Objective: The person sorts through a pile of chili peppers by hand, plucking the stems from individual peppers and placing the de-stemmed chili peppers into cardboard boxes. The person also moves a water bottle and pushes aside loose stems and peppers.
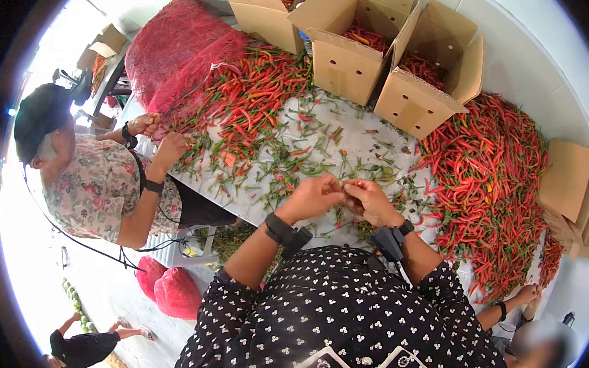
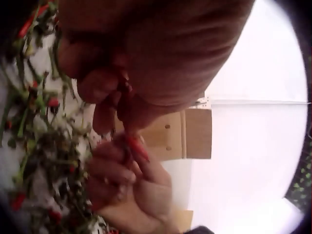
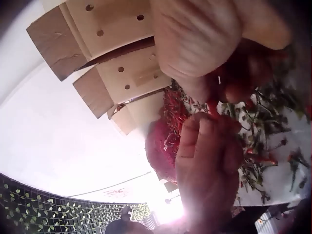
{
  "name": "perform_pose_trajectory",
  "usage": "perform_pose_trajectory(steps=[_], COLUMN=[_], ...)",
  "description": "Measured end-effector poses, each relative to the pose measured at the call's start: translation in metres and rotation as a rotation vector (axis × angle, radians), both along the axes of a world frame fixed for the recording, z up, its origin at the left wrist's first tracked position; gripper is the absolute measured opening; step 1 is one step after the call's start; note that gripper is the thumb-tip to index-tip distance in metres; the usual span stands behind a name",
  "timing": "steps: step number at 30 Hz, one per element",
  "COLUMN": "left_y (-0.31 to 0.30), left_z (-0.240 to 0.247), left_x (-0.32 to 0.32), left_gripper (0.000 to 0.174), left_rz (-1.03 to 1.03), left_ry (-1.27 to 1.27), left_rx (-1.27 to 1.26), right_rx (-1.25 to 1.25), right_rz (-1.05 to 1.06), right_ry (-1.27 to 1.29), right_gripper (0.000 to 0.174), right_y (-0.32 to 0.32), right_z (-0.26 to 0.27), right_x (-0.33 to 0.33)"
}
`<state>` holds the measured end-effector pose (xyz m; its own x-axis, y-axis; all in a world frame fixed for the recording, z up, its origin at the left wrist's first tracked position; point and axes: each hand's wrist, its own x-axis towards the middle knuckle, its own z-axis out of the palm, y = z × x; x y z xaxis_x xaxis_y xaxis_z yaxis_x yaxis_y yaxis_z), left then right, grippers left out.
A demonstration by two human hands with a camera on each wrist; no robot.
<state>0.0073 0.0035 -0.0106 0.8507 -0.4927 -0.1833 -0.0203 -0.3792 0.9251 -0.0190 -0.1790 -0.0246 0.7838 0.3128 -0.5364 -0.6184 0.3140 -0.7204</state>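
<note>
My left hand (image 1: 313, 197) and right hand (image 1: 372, 203) meet fingertip to fingertip over the table, fingers curled inward. Between them is a small red chili pepper (image 2: 139, 149), pinched by both hands; much of it is hidden by the fingers. In the left wrist view the pepper lies against the thumb of the right hand (image 2: 127, 187). The right wrist view shows a bit of red between the left hand (image 3: 207, 161) and the right fingertips. Below the hands, loose green stems (image 1: 295, 164) and chili pieces lie scattered on the pale tabletop (image 1: 315, 115).
A big heap of red chilies (image 1: 487, 187) lies to the right, another (image 1: 266, 79) at the back left beside a red mesh sack (image 1: 175, 51). Cardboard boxes (image 1: 347, 70) with chilies stand along the back. One person (image 1: 101, 180) works at the left, another (image 1: 518, 309) at the right.
</note>
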Motion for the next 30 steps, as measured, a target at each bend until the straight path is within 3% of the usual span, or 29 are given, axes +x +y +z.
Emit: perform_pose_trajectory(steps=[2, 4, 5, 7, 11, 13, 17, 22, 26, 28, 30], left_y=[0.012, 0.034, 0.043, 0.055, 0.056, 0.044, 0.019, 0.013, 0.015, 0.017, 0.017], left_z=[-0.006, -0.015, -0.018, -0.018, -0.016, -0.001, 0.014, 0.010, -0.007, -0.007, 0.000], left_x=[0.014, 0.027, 0.030, 0.032, 0.028, 0.023, 0.001, -0.008, -0.004, 0.001, 0.003], left_gripper=[0.016, 0.018, 0.018, 0.021, 0.020, 0.018, 0.020, 0.023, 0.025, 0.025, 0.026], left_rz=[-0.003, 0.272, 0.267, 0.182, 0.181, 0.238, 0.121, 0.049, 0.133, 0.177, 0.197], left_ry=[-0.098, -0.641, -0.642, -0.585, -0.584, -0.217, -0.035, -0.050, -0.096, -0.153, -0.008], left_rx=[0.061, 0.507, 0.504, 0.907, 0.785, 0.331, 0.074, 0.004, 0.196, 0.260, 0.108], right_rx=[-0.006, -0.012, 0.051, 0.140, 0.193, 0.112, 0.051, -0.044, -0.284, -0.198, -0.112], right_rz=[-0.054, -0.112, -0.114, -0.137, -0.123, -0.103, -0.048, -0.091, -0.059, -0.089, -0.123], right_ry=[-0.059, -0.117, -0.135, -0.141, -0.076, -0.047, -0.029, -0.192, -0.429, -0.402, -0.371], right_gripper=[0.013, 0.013, 0.013, 0.013, 0.012, 0.011, 0.012, 0.011, 0.011, 0.011, 0.011], right_y=[-0.010, -0.021, -0.026, -0.027, -0.017, -0.006, 0.007, 0.011, 0.016, 0.014, 0.008], right_z=[0.006, 0.008, 0.009, 0.013, 0.010, 0.012, 0.017, 0.017, 0.024, 0.033, 0.040], right_x=[0.001, 0.003, 0.005, 0.005, 0.006, 0.006, 0.013, 0.013, 0.008, 0.008, 0.009])
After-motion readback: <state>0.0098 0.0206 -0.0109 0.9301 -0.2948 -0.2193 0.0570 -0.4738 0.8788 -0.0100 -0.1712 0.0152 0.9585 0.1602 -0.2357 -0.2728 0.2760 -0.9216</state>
